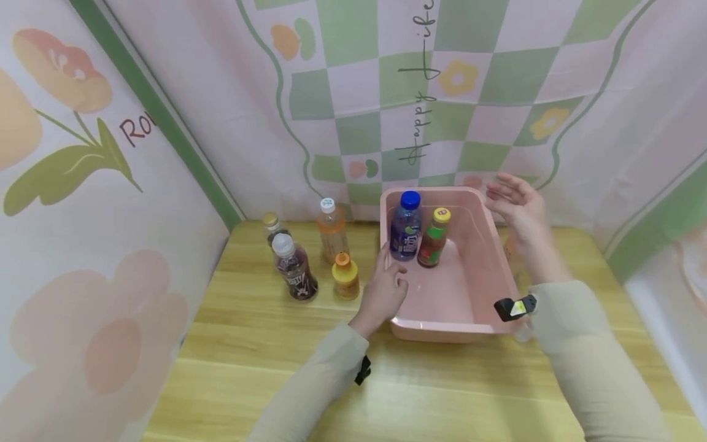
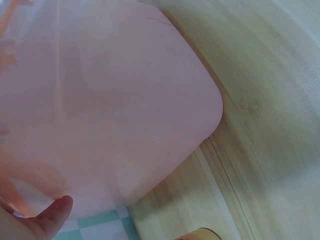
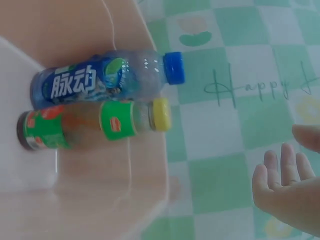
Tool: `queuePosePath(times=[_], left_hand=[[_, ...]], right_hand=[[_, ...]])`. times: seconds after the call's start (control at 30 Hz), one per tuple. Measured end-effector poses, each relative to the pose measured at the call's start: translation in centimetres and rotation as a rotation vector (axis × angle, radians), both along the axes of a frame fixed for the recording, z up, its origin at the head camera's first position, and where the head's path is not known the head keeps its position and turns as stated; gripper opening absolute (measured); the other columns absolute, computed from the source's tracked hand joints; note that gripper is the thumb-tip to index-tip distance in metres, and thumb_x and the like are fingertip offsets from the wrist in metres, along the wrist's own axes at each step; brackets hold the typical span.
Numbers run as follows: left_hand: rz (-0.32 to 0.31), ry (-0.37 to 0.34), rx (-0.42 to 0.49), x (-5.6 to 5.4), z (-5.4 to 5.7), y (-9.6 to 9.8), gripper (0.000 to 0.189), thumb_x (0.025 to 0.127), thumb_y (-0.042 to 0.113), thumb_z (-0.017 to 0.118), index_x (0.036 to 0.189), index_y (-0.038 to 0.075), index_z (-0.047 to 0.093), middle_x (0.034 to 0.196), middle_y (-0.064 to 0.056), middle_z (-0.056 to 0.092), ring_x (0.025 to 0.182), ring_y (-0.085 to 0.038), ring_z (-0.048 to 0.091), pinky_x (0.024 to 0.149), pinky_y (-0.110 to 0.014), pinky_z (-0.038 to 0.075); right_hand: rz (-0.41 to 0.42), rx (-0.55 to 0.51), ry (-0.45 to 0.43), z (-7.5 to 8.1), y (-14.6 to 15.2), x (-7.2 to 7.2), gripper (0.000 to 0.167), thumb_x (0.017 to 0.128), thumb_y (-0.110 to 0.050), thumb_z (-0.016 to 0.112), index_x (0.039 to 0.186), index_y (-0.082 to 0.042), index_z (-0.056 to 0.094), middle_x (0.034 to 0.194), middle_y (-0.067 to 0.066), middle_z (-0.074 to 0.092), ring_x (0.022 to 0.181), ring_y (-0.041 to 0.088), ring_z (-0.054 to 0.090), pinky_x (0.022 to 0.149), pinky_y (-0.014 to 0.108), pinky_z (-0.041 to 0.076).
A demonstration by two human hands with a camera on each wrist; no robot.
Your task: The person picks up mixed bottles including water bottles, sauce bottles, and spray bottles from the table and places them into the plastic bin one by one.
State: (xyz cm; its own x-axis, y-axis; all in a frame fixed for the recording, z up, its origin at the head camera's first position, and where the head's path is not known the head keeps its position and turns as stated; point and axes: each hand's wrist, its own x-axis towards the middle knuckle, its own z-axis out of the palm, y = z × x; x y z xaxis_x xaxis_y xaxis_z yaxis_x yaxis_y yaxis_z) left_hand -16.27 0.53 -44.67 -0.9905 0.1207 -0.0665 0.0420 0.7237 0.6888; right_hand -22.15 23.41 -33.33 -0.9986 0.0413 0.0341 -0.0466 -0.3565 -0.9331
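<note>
A pink plastic basin (image 1: 442,328) stands on the table. My left hand (image 1: 383,291) holds its left rim, fingers bent over the edge. The left wrist view catches a fingertip (image 2: 60,207) against the basin's outer wall (image 2: 150,100). Inside the basin, a blue-capped drink bottle (image 1: 405,233) and a yellow-capped bottle with green labels (image 1: 433,239) stand upright side by side, near the left wall. My right hand (image 1: 519,205) is raised by the far right corner, fingers spread loosely and holding nothing. In the right wrist view the same hand (image 3: 287,187) is apart from both bottles.
Left of the basin stand a white-capped dark drink bottle (image 1: 298,273), a gold-capped bottle (image 1: 272,227), an orange-labelled bottle (image 1: 332,233) and a small yellow bottle (image 1: 346,282). A patterned curtain (image 1: 353,80) hangs behind. Partly hidden items lie right of the basin.
</note>
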Motion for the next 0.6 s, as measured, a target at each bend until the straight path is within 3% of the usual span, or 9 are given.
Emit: queuePosePath(times=[0.1, 0.2, 0.33, 0.6], left_hand=[[-0.005, 0.003, 0.001, 0.0, 0.1, -0.1, 0.027, 0.09, 0.018, 0.054, 0.114, 0.013, 0.065, 0.163, 0.004, 0.008, 0.108, -0.023, 0.062, 0.072, -0.021, 0.051], [-0.008, 0.007, 0.013, 0.0, 0.2, -0.1, 0.027, 0.09, 0.017, 0.054, 0.114, 0.011, 0.065, 0.163, 0.002, 0.009, 0.101, -0.022, 0.063, 0.066, -0.02, 0.05], [-0.004, 0.003, 0.029, 0.1, 0.4, -0.1, 0.027, 0.089, 0.015, 0.055, 0.114, 0.01, 0.065, 0.163, 0.003, 0.008, 0.087, -0.019, 0.063, 0.057, -0.017, 0.046], [0.007, -0.018, 0.032, 0.1, 0.4, 0.0, 0.026, 0.09, 0.016, 0.054, 0.114, 0.013, 0.064, 0.163, 0.006, 0.007, 0.081, -0.014, 0.06, 0.056, -0.017, 0.045]], right_hand=[[-0.003, -0.089, 0.04, 0.1, 0.8, 0.3, 0.042, 0.082, 0.018, 0.059, 0.11, -0.014, 0.061, 0.093, -0.004, 0.071, 0.089, 0.006, 0.065, 0.076, 0.013, 0.054], [-0.003, -0.134, 0.062, 0.0, 1.8, 0.5, 0.042, 0.081, 0.02, 0.058, 0.109, -0.012, 0.062, 0.094, -0.001, 0.072, 0.088, 0.008, 0.067, 0.074, 0.015, 0.055], [-0.019, -0.136, 0.067, -0.2, 3.4, 0.6, 0.042, 0.082, 0.02, 0.056, 0.11, -0.011, 0.061, 0.094, -0.001, 0.071, 0.086, 0.009, 0.067, 0.074, 0.016, 0.056], [-0.049, -0.144, 0.027, -0.8, 6.4, 1.2, 0.044, 0.084, 0.019, 0.054, 0.113, -0.013, 0.059, 0.099, -0.001, 0.069, 0.088, 0.009, 0.067, 0.076, 0.016, 0.056]])
